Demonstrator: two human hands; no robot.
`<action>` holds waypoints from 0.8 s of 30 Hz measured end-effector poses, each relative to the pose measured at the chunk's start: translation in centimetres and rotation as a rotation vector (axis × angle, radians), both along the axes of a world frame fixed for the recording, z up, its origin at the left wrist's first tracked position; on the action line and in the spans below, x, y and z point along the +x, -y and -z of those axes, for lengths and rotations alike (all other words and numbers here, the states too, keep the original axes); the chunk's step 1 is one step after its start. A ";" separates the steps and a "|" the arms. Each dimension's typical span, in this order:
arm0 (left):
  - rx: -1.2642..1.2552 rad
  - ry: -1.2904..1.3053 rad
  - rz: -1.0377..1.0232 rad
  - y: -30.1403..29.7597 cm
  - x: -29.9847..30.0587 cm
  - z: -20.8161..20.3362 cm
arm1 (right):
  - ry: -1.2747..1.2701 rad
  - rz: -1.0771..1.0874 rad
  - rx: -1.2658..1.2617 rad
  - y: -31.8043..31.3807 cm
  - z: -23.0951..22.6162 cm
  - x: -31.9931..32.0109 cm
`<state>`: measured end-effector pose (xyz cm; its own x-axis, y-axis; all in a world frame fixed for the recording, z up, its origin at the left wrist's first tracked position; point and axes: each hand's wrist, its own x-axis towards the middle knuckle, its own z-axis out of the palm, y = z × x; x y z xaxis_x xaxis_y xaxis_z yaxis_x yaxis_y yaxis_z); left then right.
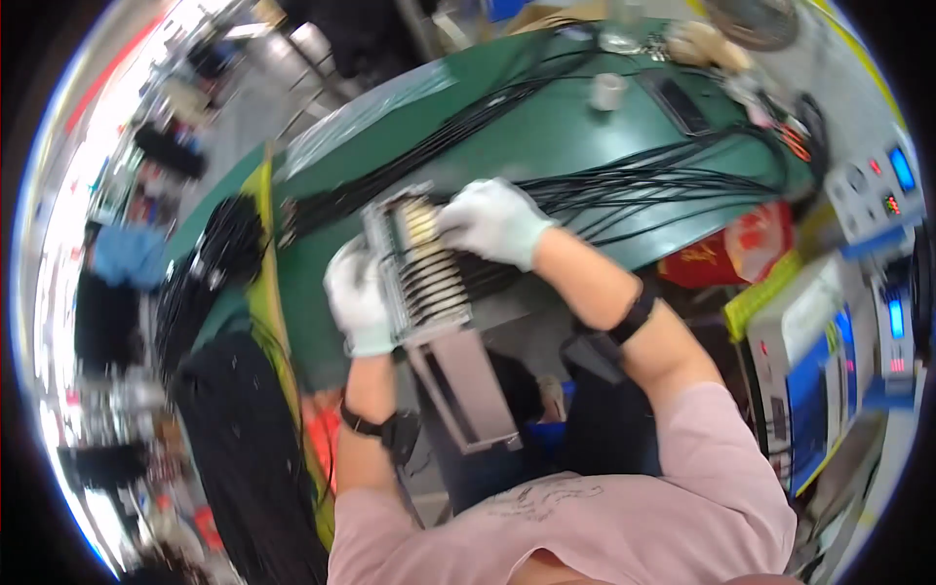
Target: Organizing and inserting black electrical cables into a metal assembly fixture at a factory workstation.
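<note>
A long metal fixture slants across the table's front edge, its lower end over my lap. Black cables lie side by side across its upper part, and a row of cream-coloured pieces sits at the far end. My left hand, in a white glove, is closed around the fixture's left side. My right hand, also gloved, has its fingers drawn together at the cream pieces on the right side. What lies between those fingertips is too small to make out. Black cables run off to the right from beneath my right hand.
On the green table lie another cable bundle, a white cup, a dark phone-like slab and orange-handled scissors. Coiled black cables sit at the left. Boxes with blue displays stand at the right.
</note>
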<state>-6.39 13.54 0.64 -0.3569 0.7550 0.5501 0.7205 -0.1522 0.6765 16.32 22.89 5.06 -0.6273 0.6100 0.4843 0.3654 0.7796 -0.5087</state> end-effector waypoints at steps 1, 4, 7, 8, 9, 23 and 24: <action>0.023 -0.077 -0.008 0.3 0.1 -0.7 | 0.020 0.014 0.013 0.1 -0.1 -0.1; 0.012 -0.055 -0.058 0.5 -0.3 -1.0 | 0.064 0.024 0.058 0.0 -0.8 -0.6; -0.030 0.162 -0.086 0.5 -0.2 -0.4 | 0.123 0.060 0.113 0.0 -0.3 -0.9; -0.034 0.123 -0.085 0.5 -0.1 -0.5 | 0.151 0.086 0.142 0.1 -0.2 -0.9; -0.037 0.084 -0.082 0.6 0.1 -0.7 | 0.177 0.112 0.171 0.1 -0.1 -0.9; -0.125 0.073 -0.015 0.6 0.6 -1.9 | 0.251 0.169 0.208 0.3 -0.4 -1.1; -0.104 -0.073 0.026 0.5 1.1 -2.1 | 0.254 0.167 0.190 0.4 -0.3 -1.1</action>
<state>-5.27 13.07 2.78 -0.2987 0.8174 0.4925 0.7652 -0.1033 0.6354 15.26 22.53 5.37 -0.6412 0.6282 0.4407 0.5922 0.7703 -0.2366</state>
